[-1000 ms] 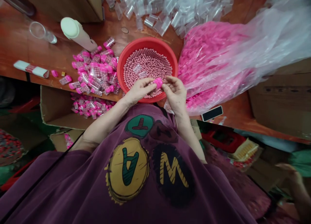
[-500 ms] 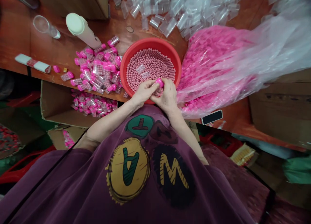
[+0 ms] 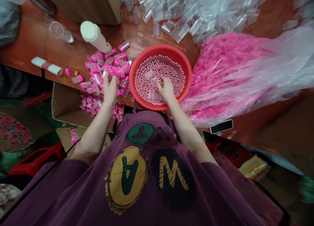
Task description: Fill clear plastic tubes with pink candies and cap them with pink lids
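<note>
My left hand (image 3: 110, 88) is at the near side of a pile of small clear tubes with pink caps (image 3: 95, 76). Its thumb and fingers are apart, with a pink-capped tube just beyond the fingertips. Over the red bowl (image 3: 133, 74), which holds many pink beads (image 3: 174, 68), is my right hand (image 3: 168, 89). Thumb and forefinger are parted there, close to a clear tube (image 3: 154, 80) lying on the beads. Another clear tube (image 3: 148, 74) lies just left of it, and a third (image 3: 154, 94) is nearer to me.
Loose clear tubes (image 3: 183, 31) spread across the back of the table. A plastic bag of pink caps (image 3: 228, 62) lies right of the bowl. A white-lidded bottle (image 3: 94, 36) stands behind the pile. Below the table edge is a cardboard box (image 3: 65, 102); a phone (image 3: 221, 126) lies front right.
Both hands were together over the bowl's near edge at a pink-capped tube. The left has moved left to the pile; the right is farther into the bowl. The view has shifted slightly.
</note>
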The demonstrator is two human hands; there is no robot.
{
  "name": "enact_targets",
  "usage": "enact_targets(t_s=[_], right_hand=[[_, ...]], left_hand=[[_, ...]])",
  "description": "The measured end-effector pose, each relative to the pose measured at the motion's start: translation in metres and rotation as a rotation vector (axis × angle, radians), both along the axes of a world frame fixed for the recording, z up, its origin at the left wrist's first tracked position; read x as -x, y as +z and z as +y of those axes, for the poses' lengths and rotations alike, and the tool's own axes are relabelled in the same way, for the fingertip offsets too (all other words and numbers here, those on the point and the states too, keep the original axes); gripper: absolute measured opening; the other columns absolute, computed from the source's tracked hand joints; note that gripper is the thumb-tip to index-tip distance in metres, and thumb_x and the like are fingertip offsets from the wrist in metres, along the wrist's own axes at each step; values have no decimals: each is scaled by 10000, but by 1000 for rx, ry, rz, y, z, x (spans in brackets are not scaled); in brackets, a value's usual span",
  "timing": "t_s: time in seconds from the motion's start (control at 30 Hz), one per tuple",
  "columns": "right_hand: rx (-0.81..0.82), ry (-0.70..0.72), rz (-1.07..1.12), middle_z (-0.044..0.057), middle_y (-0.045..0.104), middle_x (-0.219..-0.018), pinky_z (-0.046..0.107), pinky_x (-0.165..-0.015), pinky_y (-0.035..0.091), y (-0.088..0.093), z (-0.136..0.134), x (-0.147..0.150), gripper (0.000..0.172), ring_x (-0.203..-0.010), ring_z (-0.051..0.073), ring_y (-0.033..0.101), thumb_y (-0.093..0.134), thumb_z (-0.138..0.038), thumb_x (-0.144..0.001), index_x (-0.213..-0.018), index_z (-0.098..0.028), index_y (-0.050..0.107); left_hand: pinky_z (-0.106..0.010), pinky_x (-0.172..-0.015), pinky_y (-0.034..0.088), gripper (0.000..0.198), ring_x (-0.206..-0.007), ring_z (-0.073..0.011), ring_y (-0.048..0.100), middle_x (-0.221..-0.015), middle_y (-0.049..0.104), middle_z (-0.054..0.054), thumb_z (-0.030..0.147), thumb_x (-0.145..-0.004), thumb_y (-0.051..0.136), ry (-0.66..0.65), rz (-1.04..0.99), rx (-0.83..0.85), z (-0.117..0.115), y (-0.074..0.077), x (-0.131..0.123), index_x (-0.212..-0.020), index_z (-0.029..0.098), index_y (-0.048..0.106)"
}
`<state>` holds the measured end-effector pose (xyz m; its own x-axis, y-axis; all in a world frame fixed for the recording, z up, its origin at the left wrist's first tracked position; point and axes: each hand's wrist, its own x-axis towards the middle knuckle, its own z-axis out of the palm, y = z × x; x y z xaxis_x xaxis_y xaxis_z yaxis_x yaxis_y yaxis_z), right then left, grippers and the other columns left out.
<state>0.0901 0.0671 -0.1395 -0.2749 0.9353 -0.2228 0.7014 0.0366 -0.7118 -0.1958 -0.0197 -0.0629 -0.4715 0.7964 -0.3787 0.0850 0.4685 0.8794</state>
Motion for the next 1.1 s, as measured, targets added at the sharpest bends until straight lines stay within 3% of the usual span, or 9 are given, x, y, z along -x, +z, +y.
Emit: enact_targets(t_s=[0.1, 0.2, 0.27, 0.4, 0.53, 0.63, 0.8, 0.93, 1.1], right_hand=[[100, -100, -45, 276, 693, -1344, 576, -1212, 476, -20, 13, 23, 453, -1256, 347, 645, 745, -244, -915, -1309, -42, 651], [219, -192, 36, 169, 749, -1140, 478, -1117, 533, -24, 14, 34, 176, -1052, 264, 652, 650, -166, -903, -1073, -130, 681], [277, -208, 81, 109, 748, -1015, 412, -1052, 546, -20, 14, 31, 52, -966, 231, 637, 603, -168, -906, -923, -186, 649], [321, -160, 109, 43, 722, -868, 349, -952, 542, -3, 10, 11, 114, -893, 211, 625, 606, -211, -902, -789, -225, 608], [354, -106, 94, 13, 687, -759, 347, -875, 529, 9, 0, -6, 152, -779, 201, 586, 623, -159, -848, -720, -236, 591], [349, -104, 94, 18, 695, -737, 356, -854, 543, 13, -8, -11, 154, -760, 206, 593, 605, -174, -841, -702, -240, 590], [237, -176, 168, 124, 791, -996, 468, -990, 586, 18, -20, -19, 158, -978, 270, 690, 563, -343, -881, -919, -219, 654], [127, -202, 191, 169, 814, -1043, 523, -960, 627, 14, -34, -35, 321, -946, 304, 742, 580, -494, -872, -990, -220, 699], [115, -156, 130, 187, 835, -1052, 569, -949, 647, 27, -54, -49, 369, -941, 340, 782, 541, -508, -907, -1035, -229, 746]], left_hand=[[-439, -1415, 201, 408, -1581, -213, 384, -1648, 514, -130, 102, -1036, 626, 124, 400, -35, 8, 1, -8, -1437, 112, 545], [-497, -1367, 334, 287, -1536, -268, 483, -1565, 604, -120, 78, -978, 630, -123, 622, -41, 20, 0, -51, -1233, 196, 688], [-540, -1337, 371, 307, -1543, -309, 484, -1614, 590, -118, 107, -985, 602, -290, 630, -48, 29, -7, -82, -1249, 223, 706], [-527, -1292, 400, 489, -1492, -327, 519, -1653, 568, -168, 45, -974, 510, -662, 578, -31, 45, -27, -122, -1424, 164, 661], [-512, -1201, 418, 431, -1405, -366, 561, -1416, 676, -259, 85, -1050, 428, -996, 581, 50, 53, -40, -139, -1410, 50, 664], [-503, -1165, 403, 423, -1358, -380, 570, -1330, 681, -285, 106, -1076, 381, -1135, 630, 59, 57, -43, -144, -1338, 6, 698], [-501, -1122, 427, 475, -1332, -393, 588, -1336, 690, -284, 73, -1067, 341, -1340, 836, -4, 72, -42, -145, -1321, -33, 729], [-508, -1076, 471, 532, -1304, -413, 641, -1306, 702, -315, 6, -1034, 284, -1315, 946, 85, 91, -56, -160, -1312, -89, 728], [-454, -972, 558, 547, -1278, -404, 719, -1398, 630, -426, -18, -1025, 280, -1167, 800, 216, 100, -80, -203, -1437, -159, 611]])
